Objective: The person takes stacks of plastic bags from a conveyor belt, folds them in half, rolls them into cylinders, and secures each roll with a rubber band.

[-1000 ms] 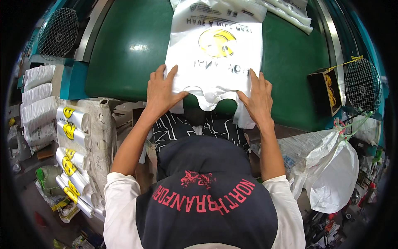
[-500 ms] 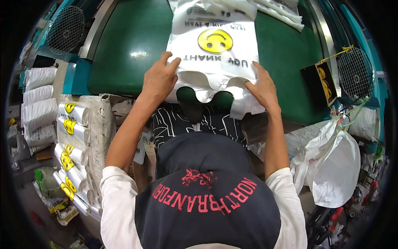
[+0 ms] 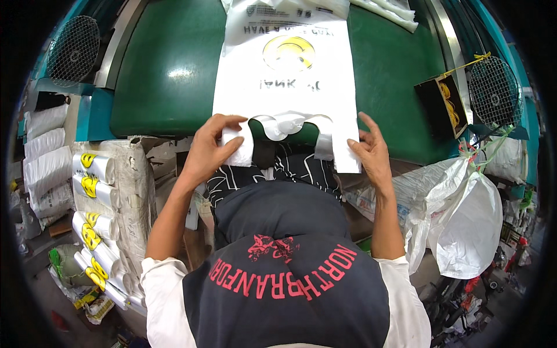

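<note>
A stack of white plastic T-shirt bags (image 3: 284,95) with a yellow smiley print lies in front of me, its two handles toward my body. The surface beneath it is a green worktop (image 3: 162,87). At the left handle, my left hand (image 3: 216,148) rests with its thumb and index finger spread over the plastic. My right hand (image 3: 374,153) is beside the outer edge of the right handle, its thumb touching the bags and its index finger stretched out. Between the handles, a loose crumpled flap of plastic hangs in the cut-out. The undersides of both hands are hidden.
More plastic bags (image 3: 389,13) lie at the far right of the worktop. Fans (image 3: 73,52) stand on both sides. Rolled smiley bags (image 3: 93,229) are stacked at left, and a black box (image 3: 444,107) hangs at right above a white sack (image 3: 467,226).
The bags have come nearer to me and their handles lie flatter and straighter. Both hands have moved down toward me, from the bags' sides to the handles, and their grip has loosened.
</note>
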Demonstrator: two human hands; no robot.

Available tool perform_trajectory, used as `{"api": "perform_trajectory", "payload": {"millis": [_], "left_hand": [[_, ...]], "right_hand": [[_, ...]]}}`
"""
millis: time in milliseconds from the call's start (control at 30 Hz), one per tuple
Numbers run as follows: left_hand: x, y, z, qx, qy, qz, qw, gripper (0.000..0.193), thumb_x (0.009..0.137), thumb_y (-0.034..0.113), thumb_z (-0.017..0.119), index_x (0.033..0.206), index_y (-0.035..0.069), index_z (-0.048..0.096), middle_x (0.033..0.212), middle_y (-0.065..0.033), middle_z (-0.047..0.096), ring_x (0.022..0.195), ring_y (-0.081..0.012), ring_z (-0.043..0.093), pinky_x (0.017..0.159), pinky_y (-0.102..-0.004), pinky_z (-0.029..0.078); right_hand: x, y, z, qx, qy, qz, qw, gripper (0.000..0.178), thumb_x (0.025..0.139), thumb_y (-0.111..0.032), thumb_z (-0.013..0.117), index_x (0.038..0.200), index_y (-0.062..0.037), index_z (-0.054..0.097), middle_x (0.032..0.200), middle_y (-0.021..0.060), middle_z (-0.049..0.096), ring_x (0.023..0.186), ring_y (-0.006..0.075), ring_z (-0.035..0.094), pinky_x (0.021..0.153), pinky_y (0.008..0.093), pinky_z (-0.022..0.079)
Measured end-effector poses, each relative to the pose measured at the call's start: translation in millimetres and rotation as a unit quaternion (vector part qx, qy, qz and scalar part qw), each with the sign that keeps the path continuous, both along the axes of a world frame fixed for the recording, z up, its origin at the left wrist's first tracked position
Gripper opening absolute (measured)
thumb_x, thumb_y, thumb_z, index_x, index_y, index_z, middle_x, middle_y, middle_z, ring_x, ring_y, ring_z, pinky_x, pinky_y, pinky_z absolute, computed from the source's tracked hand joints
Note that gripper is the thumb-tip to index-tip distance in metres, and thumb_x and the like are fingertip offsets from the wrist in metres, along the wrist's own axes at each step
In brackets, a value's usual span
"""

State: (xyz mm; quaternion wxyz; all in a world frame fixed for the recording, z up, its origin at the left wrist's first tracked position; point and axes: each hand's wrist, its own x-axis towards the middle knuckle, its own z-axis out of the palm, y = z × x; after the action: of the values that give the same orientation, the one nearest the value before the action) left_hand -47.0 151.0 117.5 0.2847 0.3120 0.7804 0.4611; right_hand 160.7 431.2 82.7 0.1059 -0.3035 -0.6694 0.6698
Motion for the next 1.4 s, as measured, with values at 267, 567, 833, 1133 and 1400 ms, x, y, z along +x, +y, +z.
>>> {"api": "perform_trajectory", "payload": {"millis": [267,567,833,1133,1400], "left_hand": [[-58,95,-35,0.055,-0.180,-0.075,0.979,0.056,0.083,0.005,0.052,0.137,-0.003,0.039,0.114,-0.0142,0.059,0.099,-0.0185,0.062,0.089,-0.0277,0.049],[-37,92,-42,-0.107,0.412,-0.240,0.872,0.081,0.068,0.014,0.066,0.142,0.008,0.034,0.151,-0.0131,0.026,0.133,-0.0327,0.032,0.106,-0.0473,0.031],[-111,148,-20,-0.142,0.357,-0.055,0.921,0.046,0.079,0.032,0.064,0.119,0.009,0.059,0.096,-0.0170,0.066,0.081,-0.0318,0.065,0.073,-0.0432,0.052],[-84,168,-19,-0.120,0.378,-0.280,0.874,0.046,0.070,0.027,0.073,0.112,0.012,0.061,0.117,-0.0152,0.052,0.110,-0.0349,0.049,0.089,-0.0454,0.046],[-57,147,-48,-0.139,0.420,-0.279,0.852,0.073,0.089,0.065,0.040,0.148,0.026,0.025,0.156,-0.0140,0.010,0.144,-0.0359,0.008,0.110,-0.0640,0.005]], "right_hand": [[-107,1,35,-0.113,-0.072,0.140,0.981,0.029,0.092,-0.023,0.058,0.100,0.0045,0.063,0.084,0.0101,0.066,0.077,0.0144,0.065,0.061,0.0248,0.050],[-101,20,16,0.727,0.000,0.310,0.613,0.043,0.077,-0.006,0.063,0.121,-0.0037,0.057,0.120,0.0127,0.061,0.111,0.0293,0.057,0.089,0.0377,0.049],[-170,85,-6,0.445,-0.117,0.238,0.856,0.046,0.093,-0.044,0.051,0.081,-0.0012,0.060,0.066,0.0198,0.059,0.057,0.0355,0.055,0.056,0.0443,0.042],[-165,151,25,0.228,-0.285,0.206,0.908,0.050,0.087,-0.047,0.060,0.077,0.0013,0.066,0.062,0.0071,0.060,0.058,0.0147,0.063,0.045,0.0284,0.042],[-186,141,29,-0.015,-0.110,0.076,0.991,0.028,0.081,-0.010,0.069,0.105,0.0019,0.063,0.094,0.0077,0.065,0.085,0.0186,0.064,0.067,0.0296,0.059]]}}
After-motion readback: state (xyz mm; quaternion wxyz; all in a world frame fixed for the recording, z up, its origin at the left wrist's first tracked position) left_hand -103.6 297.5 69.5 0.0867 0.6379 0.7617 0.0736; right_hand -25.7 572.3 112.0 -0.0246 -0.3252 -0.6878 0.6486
